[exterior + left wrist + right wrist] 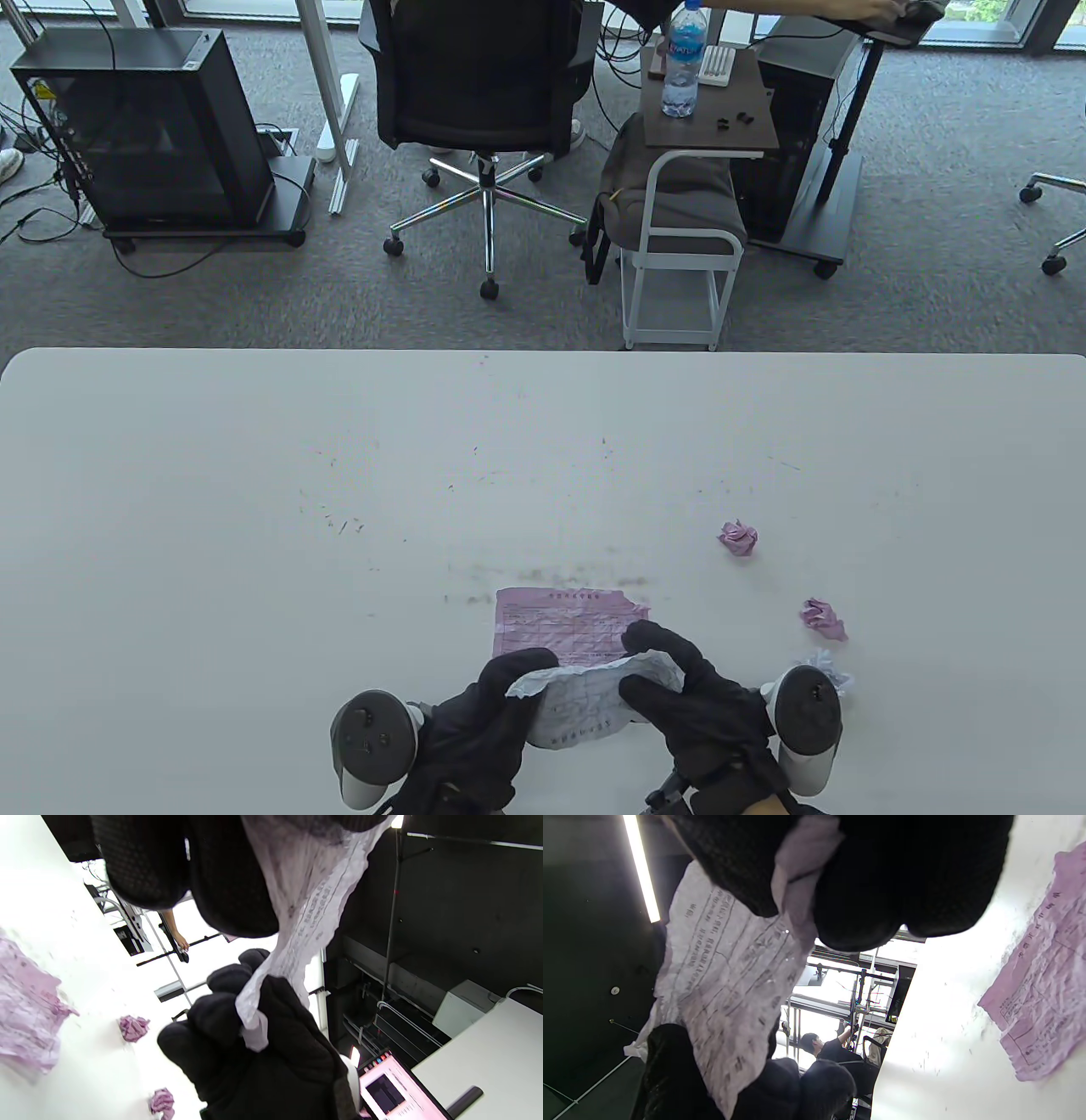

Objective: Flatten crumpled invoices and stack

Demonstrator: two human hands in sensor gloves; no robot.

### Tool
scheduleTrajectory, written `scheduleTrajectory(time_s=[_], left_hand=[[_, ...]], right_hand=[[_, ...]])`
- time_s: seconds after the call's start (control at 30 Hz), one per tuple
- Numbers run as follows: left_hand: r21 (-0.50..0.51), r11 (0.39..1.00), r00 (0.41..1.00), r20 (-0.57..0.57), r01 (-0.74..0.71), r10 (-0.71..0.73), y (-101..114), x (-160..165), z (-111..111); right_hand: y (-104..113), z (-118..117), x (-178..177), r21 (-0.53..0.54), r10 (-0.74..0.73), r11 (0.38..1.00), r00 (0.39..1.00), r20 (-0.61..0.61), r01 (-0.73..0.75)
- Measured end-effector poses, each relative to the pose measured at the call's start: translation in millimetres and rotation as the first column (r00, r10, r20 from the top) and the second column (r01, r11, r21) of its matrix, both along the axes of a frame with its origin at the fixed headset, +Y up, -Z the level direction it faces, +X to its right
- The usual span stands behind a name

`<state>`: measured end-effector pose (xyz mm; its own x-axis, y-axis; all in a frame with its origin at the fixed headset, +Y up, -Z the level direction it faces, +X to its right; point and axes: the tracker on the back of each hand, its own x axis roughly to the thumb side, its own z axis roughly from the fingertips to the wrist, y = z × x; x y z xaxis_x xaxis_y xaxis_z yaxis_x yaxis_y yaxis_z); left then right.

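Observation:
Both hands hold one creased pale invoice [585, 700] above the table's near edge. My left hand [496, 696] pinches its left edge and my right hand [666, 683] pinches its right edge. The sheet hangs between the gloves in the left wrist view [305, 912] and the right wrist view [725, 984]. A flattened pink invoice [564, 624] lies on the table just beyond the hands; it also shows in the wrist views [23, 1014] [1039, 993]. Crumpled invoice balls lie to the right: one pink [738, 538], another pink [823, 617], and a whitish one [833, 671] by my right wrist.
The white table [254, 509] has dark scuff marks near its middle. Beyond its far edge stand an office chair [484, 102], a small side table with a water bottle [683, 59], and a black computer case [144, 127].

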<state>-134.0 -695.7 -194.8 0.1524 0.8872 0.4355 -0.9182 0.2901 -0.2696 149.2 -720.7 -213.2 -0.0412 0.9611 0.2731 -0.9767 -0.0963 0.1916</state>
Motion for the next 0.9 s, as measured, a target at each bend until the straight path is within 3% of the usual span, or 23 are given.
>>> scheduleTrajectory(time_s=[0.23, 0.47, 0.57, 0.67, 0.73, 0.8, 0.9], left_hand=[[-0.124, 0.992, 0.977, -0.212, 0.005, -0.032, -11, -22, -8], [-0.178, 0.984, 0.967, -0.249, 0.015, -0.059, -17, -28, -10], [-0.190, 0.982, 0.969, -0.242, 0.012, -0.059, -18, -28, -11], [-0.196, 0.980, 0.973, -0.220, 0.028, -0.072, -18, -26, -11], [-0.203, 0.978, 0.979, -0.181, 0.050, -0.088, -19, -22, -12], [-0.207, 0.975, 0.986, -0.132, 0.075, -0.104, -20, -18, -12], [-0.207, 0.974, 0.995, -0.032, 0.088, -0.096, -19, -10, -12]], right_hand=[[8, -1, 3, 0.010, 0.114, 0.993, 0.993, -0.029, -0.114], [8, -2, 11, 0.000, 0.215, 0.977, 0.977, 0.007, -0.215], [8, -1, 15, 0.033, 0.264, 0.964, 0.964, 0.025, -0.265], [11, 0, 19, 0.055, 0.279, 0.959, 0.960, -0.034, -0.277], [13, 2, 20, 0.089, 0.304, 0.949, 0.953, 0.014, -0.304], [16, 2, 19, 0.128, 0.371, 0.918, 0.927, 0.051, -0.375], [15, 3, 11, 0.158, 0.489, 0.861, 0.872, 0.003, -0.483]])
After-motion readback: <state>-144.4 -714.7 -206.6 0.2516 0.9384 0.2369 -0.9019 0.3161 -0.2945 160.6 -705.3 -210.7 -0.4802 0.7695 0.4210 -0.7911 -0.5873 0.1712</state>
